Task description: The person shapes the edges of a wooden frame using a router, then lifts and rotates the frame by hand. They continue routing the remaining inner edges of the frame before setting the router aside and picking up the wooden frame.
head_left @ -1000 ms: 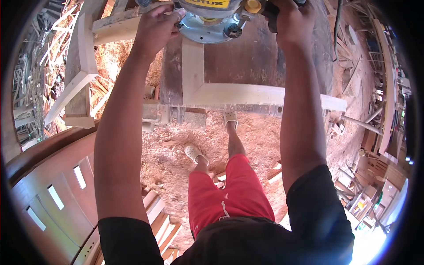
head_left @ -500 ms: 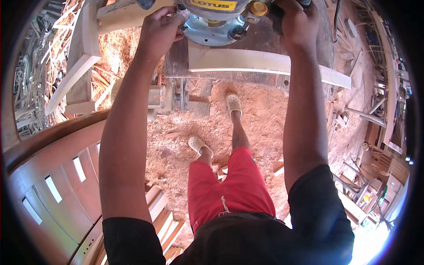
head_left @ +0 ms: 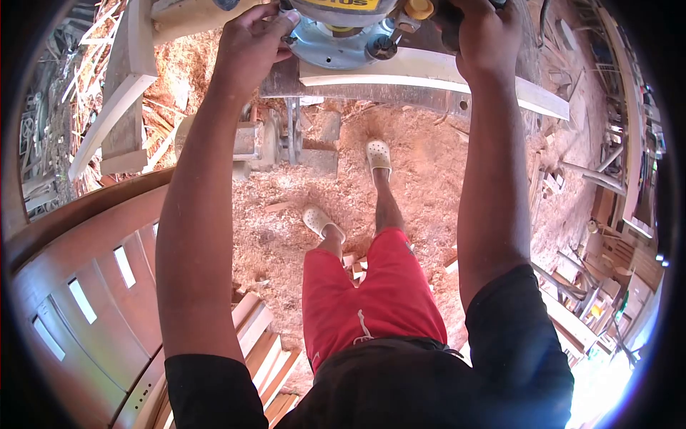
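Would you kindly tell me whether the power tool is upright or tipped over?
The power tool looks upright: its metal base sits beneath the labelled body.

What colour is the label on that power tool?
The label is yellow with dark lettering, seen in the head view.

Clothing on my body, logged back from the grip: black, red, cream.
Left hand [head_left: 251,44] and right hand [head_left: 490,39] bare, as are both forearms; farther back from my grip, the left sleeve [head_left: 213,390] and right sleeve [head_left: 509,322] begin, both short, black, with straight hems. Same dark cloth in the black shirt [head_left: 421,397], well back from the grip. Between shirt and grip, as viewed: red shorts [head_left: 393,293], white drawstring [head_left: 362,325] at the waist, small dark patch by the right leg hem. Below grip height, cream clogs [head_left: 379,156]: rounded toes, rows of small holes.
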Tool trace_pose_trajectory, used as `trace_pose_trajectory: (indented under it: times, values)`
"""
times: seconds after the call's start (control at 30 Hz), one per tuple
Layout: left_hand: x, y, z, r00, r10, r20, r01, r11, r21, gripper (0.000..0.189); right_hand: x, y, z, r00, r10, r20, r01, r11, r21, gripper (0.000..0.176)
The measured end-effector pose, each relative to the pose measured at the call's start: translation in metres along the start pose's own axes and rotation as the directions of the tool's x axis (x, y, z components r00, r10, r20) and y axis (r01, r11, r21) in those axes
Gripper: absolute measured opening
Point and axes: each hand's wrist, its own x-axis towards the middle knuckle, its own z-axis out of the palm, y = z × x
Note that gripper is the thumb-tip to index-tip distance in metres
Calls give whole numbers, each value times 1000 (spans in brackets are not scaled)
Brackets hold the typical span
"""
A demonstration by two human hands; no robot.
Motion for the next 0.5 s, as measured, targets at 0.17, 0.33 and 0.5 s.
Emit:
trace_pose_trajectory:
  times: [0.17, 0.33, 0.5]
  values:
    - [-11, 0, 3, 1000, -19, -8, 19, 1000, -24, 37, -15, -15, -6, 993, 119, 0, -119, 991, -57, 13]
    - [-15, -5, 2, 1000, -12, -6, 12, 1000, -7, 37, -22, -17, -8, 992, 122, 7, -122, 991, -45, 12]
    - [-17, -9, 0, 1000, -3, -1, 3, 1000, -11, 37, -25, -20, -7, 990, 138, -3, -138, 989, -53, 11]
